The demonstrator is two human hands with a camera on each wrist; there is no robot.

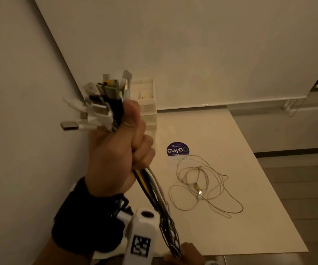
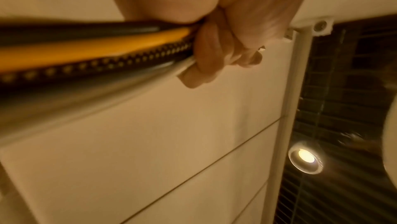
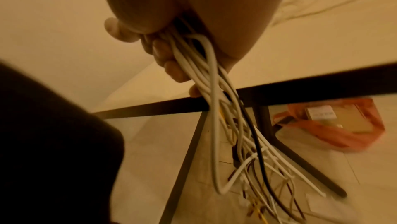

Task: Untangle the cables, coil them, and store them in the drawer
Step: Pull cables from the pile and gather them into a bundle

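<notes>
Fingers of the left hand point(image 1: 120, 150) are curled tight round a thick cable bundle point(image 1: 150, 190), fist raised above the worktop point(image 1: 250, 169) with the thumb up. Connector ends point(image 1: 104, 100) fan out above the fist: white plugs, a metal USB plug, a greenish one. In the left wrist view the fingers point(image 2: 206, 54) wrap a yellow cable point(image 2: 96, 49), a dotted braided black one and white ones. A black wrist strap point(image 1: 81, 213) carries a white camera unit point(image 1: 141, 236) with a square printed code.

Below the fist the bundle runs down to the right hand point(image 1: 188, 253) at the bottom edge of the head view. The right wrist view shows that hand point(image 3: 171, 54) with its fingers closed round the strands, mostly white with one black, which hang on below the worktop edge toward a tiled floor point(image 3: 150, 159), their loose ends spread out.

On the worktop, well apart from both hands, lies a loose pale cable point(image 1: 202, 186) in untidy loops, a USB plug showing among them. Just beyond it is a round purple sticker point(image 1: 177, 149) reading "ClayGo". A white plastic drawer unit point(image 1: 146, 96) stands at the far left corner against the wall, partly hidden by the connectors. An orange bag point(image 3: 335, 125) lies on the floor by the dark table legs.
</notes>
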